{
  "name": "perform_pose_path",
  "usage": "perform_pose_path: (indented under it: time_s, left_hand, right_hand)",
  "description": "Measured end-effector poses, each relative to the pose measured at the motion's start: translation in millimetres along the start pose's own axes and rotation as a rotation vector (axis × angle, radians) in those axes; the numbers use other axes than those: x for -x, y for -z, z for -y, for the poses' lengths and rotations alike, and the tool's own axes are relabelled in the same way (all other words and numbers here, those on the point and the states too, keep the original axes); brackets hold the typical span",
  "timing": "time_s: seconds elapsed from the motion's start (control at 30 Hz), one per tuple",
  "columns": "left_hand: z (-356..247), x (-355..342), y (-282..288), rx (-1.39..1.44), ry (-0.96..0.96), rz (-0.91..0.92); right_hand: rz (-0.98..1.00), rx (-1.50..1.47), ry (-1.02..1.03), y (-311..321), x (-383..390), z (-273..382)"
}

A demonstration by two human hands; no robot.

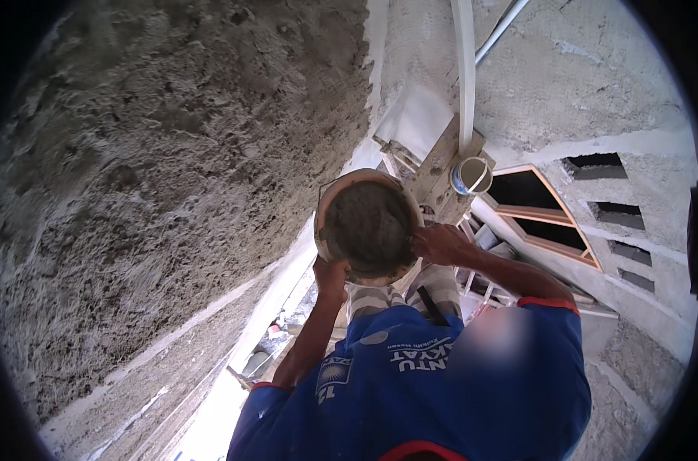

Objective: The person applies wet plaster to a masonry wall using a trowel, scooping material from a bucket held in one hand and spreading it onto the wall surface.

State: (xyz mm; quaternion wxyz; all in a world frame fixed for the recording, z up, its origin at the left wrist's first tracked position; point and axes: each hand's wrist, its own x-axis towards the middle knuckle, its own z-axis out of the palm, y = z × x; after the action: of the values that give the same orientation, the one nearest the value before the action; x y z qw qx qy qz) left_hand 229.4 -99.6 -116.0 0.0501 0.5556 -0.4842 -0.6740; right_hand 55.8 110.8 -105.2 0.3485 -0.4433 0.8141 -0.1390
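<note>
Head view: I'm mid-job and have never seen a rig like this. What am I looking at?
No machine here: a person works bare-handed. This single picture comes from the left of two head-worn fisheye cameras looking down, so straight edges bend. The left hand and right hand hold a bucket at its rim; inside is a grey mix. Beyond, a smaller white-and-blue bucket stands on wooden planks. A rough wall fills the left side.
</note>
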Motion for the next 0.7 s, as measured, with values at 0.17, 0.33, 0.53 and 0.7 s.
perform_pose_path:
  time_s: [0.17,0.33,0.53,0.7]
  left_hand:
    - [-20.4,8.8,-12.2,0.032,0.071,-0.042]
    - [-30.2,16.5,-42.3,0.107,0.012,-0.061]
    - [-44.1,33.4,-82.4,0.312,0.056,-0.109]
    - [-60.7,57.9,-111.3,0.412,0.004,-0.195]
  right_hand:
    - [-0.045,0.041,0.047,41.0,1.9,-10.8]
    - [-0.018,0.065,0.162,88.4,-15.2,-35.5]
    - [0.015,0.126,0.289,169.9,-35.9,-49.4]
    - [0.130,0.253,0.358,233.8,-48.7,-36.7]
